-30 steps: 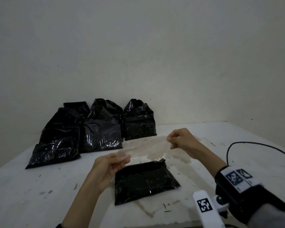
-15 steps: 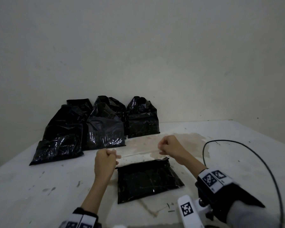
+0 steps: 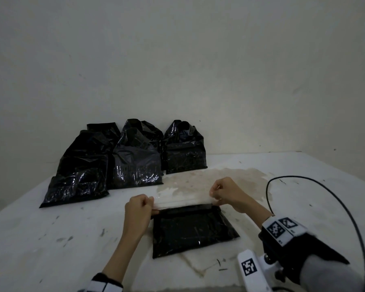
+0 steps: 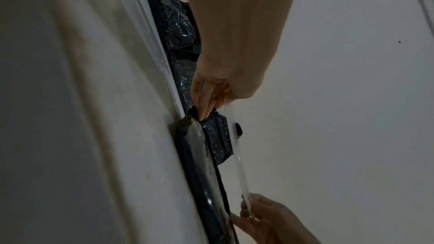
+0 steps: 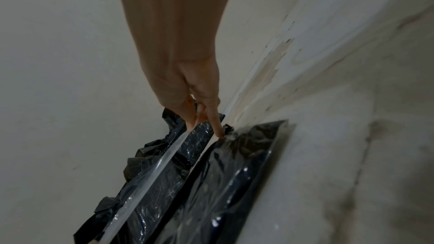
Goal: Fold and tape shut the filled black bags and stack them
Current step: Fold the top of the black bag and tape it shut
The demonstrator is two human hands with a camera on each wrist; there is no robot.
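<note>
On the left of a stained white worktop (image 3: 30, 239), a cluster of filled, glossy black plastic bags (image 3: 122, 157) leans against the pale wall, their tops loose and not yet folded. Nearer the person, at the centre, one flat, folded black plastic bag (image 3: 190, 230) lies on the worktop. The left hand (image 3: 138, 207) pinches one end of a strip of clear sticky tape (image 3: 181, 202) between thumb and curled fingers, just beside the bag's far left corner. The tape runs taut across to the right hand (image 3: 226, 192), which pinches the other end above the bag's far right corner. In the wrist views the tape hangs just above the folded edge, apart from it along its middle. The step in hand appears to be taping this bag shut. The next move likely calls for lowering the strip evenly over the fold, keeping it straight, then pressing it flat. A black cable (image 3: 325, 199) curves across the worktop on the right.
</note>
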